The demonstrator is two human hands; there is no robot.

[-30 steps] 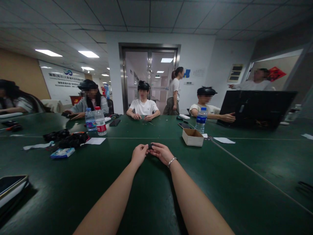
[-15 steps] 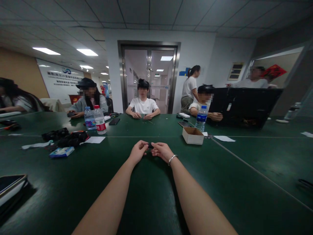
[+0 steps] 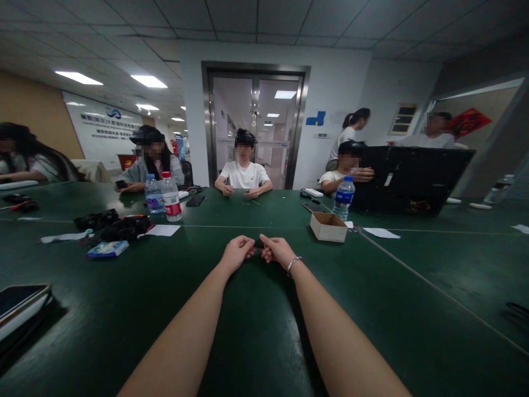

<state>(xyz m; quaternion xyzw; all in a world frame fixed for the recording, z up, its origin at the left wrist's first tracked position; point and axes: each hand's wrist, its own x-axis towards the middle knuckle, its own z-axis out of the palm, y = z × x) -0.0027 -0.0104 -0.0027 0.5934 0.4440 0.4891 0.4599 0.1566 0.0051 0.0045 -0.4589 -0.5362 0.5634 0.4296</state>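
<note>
Both my arms reach forward over the dark green table [image 3: 248, 331]. Between my fingertips is a small black object [image 3: 259, 243], too small and dim to name more exactly. My left hand [image 3: 238, 252] pinches its left end between thumb and fingers. From the other side my right hand [image 3: 279, 252], with a silver bangle [image 3: 293, 266] at the wrist, pinches the right end. The fingers partly cover the object. Ahead and to the right of my right hand stands an open cardboard box [image 3: 328, 233].
Two bottles, a clear one [image 3: 171, 198] and a bluish one [image 3: 154, 194], stand left; another bottle [image 3: 344, 199] is behind the box. A blue packet [image 3: 107, 249] lies near black gear [image 3: 126, 227]. A phone [image 3: 25, 303] is at near left. People sit opposite, beside a large black panel [image 3: 413, 179].
The view has shifted slightly. My hands keep the black object between them, with small finger movements. At the right, a seated person's hand has risen along the black panel.
</note>
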